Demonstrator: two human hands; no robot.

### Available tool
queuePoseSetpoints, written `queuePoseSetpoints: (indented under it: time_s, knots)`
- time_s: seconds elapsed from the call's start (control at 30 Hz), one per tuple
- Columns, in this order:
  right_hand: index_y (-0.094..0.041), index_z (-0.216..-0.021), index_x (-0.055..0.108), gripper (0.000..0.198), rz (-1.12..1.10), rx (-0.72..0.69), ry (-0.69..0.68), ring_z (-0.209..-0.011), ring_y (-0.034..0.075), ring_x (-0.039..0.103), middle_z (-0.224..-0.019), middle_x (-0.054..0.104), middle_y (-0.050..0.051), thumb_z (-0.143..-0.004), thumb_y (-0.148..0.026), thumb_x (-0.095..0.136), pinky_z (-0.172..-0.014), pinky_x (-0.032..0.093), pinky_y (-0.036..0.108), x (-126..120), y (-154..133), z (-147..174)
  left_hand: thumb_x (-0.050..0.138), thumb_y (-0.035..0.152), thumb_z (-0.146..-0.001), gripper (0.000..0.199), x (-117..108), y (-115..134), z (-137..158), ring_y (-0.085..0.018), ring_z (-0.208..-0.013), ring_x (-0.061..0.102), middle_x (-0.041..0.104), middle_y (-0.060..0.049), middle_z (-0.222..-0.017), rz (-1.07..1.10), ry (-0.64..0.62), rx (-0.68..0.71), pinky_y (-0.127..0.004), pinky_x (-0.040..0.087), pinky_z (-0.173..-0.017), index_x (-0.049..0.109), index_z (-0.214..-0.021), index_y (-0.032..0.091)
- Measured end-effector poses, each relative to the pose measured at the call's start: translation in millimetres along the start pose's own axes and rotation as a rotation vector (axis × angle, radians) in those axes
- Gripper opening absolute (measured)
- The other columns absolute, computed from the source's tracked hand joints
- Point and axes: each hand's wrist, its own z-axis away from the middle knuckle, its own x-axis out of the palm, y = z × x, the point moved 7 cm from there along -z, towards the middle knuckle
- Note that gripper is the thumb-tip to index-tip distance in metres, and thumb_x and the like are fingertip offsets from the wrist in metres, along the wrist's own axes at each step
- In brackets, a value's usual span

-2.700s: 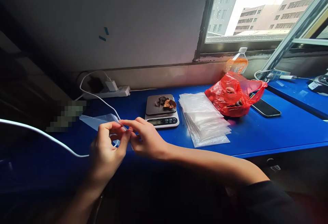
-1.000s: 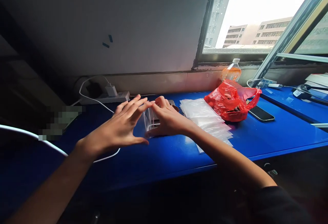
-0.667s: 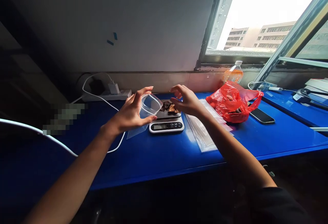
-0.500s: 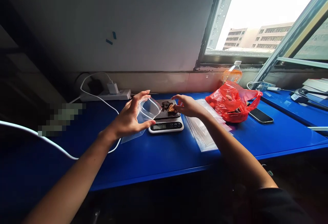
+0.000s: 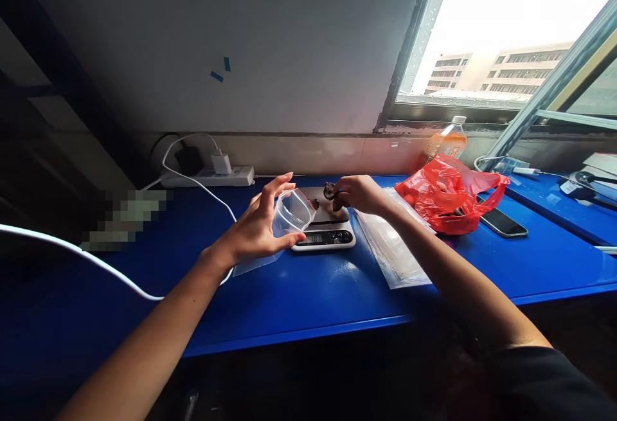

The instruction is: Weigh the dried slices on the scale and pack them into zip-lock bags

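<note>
My left hand (image 5: pixel 255 225) grips a clear plastic bag (image 5: pixel 293 212), its thumb and fingers spread to keep the mouth wide. The bag's mouth faces right, and its lower part hangs beneath the hand. Above the plate of a kitchen scale (image 5: pixel 324 242), my right hand (image 5: pixel 364 195) pinches dark, wrinkled dried pieces (image 5: pixel 330 191); their exact kind is unclear. Another dark piece shows by the bag's mouth, and I cannot tell whether it lies on the plate. The scale has a lit display at its front, partly behind my left thumb.
Right of the scale lie flat clear bags (image 5: pixel 393 250). Beyond them are a red plastic bag (image 5: pixel 441 199), a phone (image 5: pixel 506 220) and an orange drink bottle (image 5: pixel 448 139). A power strip (image 5: pixel 193 178) with white cables stands at the back left of the blue table (image 5: pixel 313 308).
My right hand has closed on dried pieces from the scale and lifted them slightly. My left hand still holds the bag's mouth wide by the scale. The whole view has shifted a little.
</note>
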Motion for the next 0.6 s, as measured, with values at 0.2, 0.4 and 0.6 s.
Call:
queuePoseSetpoints:
  time_s: [0.2,0.4,0.6]
  knots:
    - [-0.016,-0.098,0.068,0.020,-0.196,-0.098,0.413,-0.076,0.013,0.067,-0.090,0.071,0.006,-0.087,-0.017,0.052,-0.072,0.050,0.026,-29,-42,19,0.083,0.050,-0.065,0.120,4,-15,-1,-0.039,-0.130,0.047,0.044,-0.021,-0.140,0.105,0.127,-0.020,-0.068,0.037,-0.104,0.000,-0.149,0.034]
    - [-0.018,-0.104,0.070,0.024,-0.008,-0.173,0.465,-0.074,0.013,0.060,-0.097,0.066,0.007,-0.089,-0.018,0.050,-0.072,0.046,0.026,2,-98,27,0.083,0.053,-0.064,0.118,6,-14,-2,-0.036,-0.126,0.051,0.051,-0.018,-0.132,0.080,0.269,-0.084,-0.062,0.040,-0.104,0.003,-0.149,0.030]
    - [-0.016,-0.079,0.069,0.026,-0.132,-0.273,0.260,-0.064,0.009,0.053,-0.076,0.062,0.003,-0.093,-0.030,0.051,-0.062,0.038,0.022,16,-110,32,0.081,0.056,-0.064,0.118,7,-23,1,-0.034,-0.123,0.054,0.049,-0.019,-0.132,0.093,0.289,-0.162,-0.058,0.044,-0.102,0.003,-0.148,0.028]
